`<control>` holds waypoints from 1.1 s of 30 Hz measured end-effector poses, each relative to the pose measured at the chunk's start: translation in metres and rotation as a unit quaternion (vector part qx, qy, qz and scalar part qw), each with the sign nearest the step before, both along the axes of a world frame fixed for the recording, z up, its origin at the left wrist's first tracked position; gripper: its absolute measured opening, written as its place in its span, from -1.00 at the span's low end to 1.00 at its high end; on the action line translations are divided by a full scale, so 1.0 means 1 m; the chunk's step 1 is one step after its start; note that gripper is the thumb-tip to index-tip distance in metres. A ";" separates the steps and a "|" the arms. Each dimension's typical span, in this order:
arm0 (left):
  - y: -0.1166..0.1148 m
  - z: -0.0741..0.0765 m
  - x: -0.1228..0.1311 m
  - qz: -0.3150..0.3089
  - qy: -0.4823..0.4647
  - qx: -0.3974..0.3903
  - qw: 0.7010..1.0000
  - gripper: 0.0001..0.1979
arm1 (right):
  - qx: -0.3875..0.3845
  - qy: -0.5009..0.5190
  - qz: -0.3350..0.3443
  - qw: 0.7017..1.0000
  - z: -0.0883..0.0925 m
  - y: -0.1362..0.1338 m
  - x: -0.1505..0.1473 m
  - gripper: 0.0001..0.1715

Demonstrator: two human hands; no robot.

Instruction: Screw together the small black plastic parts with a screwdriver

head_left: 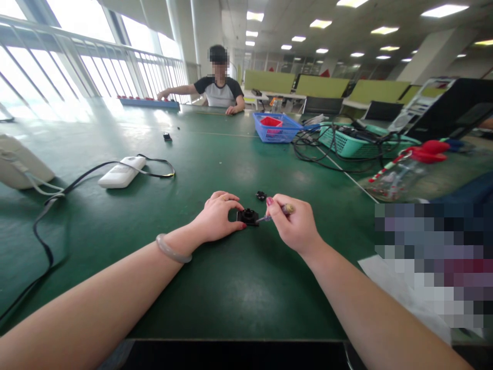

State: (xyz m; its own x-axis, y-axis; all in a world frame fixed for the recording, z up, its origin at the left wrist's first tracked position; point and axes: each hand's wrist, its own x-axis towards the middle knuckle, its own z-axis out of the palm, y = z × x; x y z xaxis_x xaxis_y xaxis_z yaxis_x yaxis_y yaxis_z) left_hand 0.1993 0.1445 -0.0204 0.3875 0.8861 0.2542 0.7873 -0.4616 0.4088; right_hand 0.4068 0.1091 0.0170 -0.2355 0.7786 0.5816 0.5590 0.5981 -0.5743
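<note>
My left hand point(222, 217) grips a small black part point(248, 216) with a round raised ring on top, pinching it by its left side between thumb and fingers on the green table. In my right hand point(295, 222) is a screwdriver point(288, 208), its shaft slanting down to the left. The tip meets the right edge of the black part; whether it sits in a screw is too small to tell. Just behind lies a second small black piece point(261, 196), touched by neither hand.
A white device point(122, 173) with a black cable lies left. Blue point(275, 134) and teal point(339, 141) baskets with tangled cables stand back right, near a red-topped bottle point(396, 177). A small black part point(167, 136) lies farther off. Another person point(221, 92) sits across the table point(231, 293).
</note>
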 end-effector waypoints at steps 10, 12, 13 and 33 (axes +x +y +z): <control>0.001 0.001 -0.001 -0.002 -0.002 -0.004 1.000 -0.63 | 0.007 0.082 0.021 0.996 -0.001 -0.001 0.003 -0.49; 0.001 0.000 -0.001 -0.003 -0.001 0.000 1.000 -0.63 | 0.024 0.053 0.048 0.997 -0.002 -0.004 0.001 -0.54; 0.002 0.000 -0.001 -0.003 -0.001 0.003 1.000 -0.63 | 0.033 0.029 0.062 0.997 -0.003 -0.005 -0.001 -0.57; 0.001 0.001 -0.001 -0.008 0.002 0.002 1.000 -0.63 | -0.019 0.142 0.000 0.990 -0.003 0.007 0.008 -0.45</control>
State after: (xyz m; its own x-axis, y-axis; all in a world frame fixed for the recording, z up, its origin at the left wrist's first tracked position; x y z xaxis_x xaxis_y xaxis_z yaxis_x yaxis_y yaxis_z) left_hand 0.1981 0.1452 -0.0193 0.4032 0.8785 0.2563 0.7816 -0.4763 0.4028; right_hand 0.4151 0.1163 0.0145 -0.0663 0.8010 0.5950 0.3724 0.5731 -0.7300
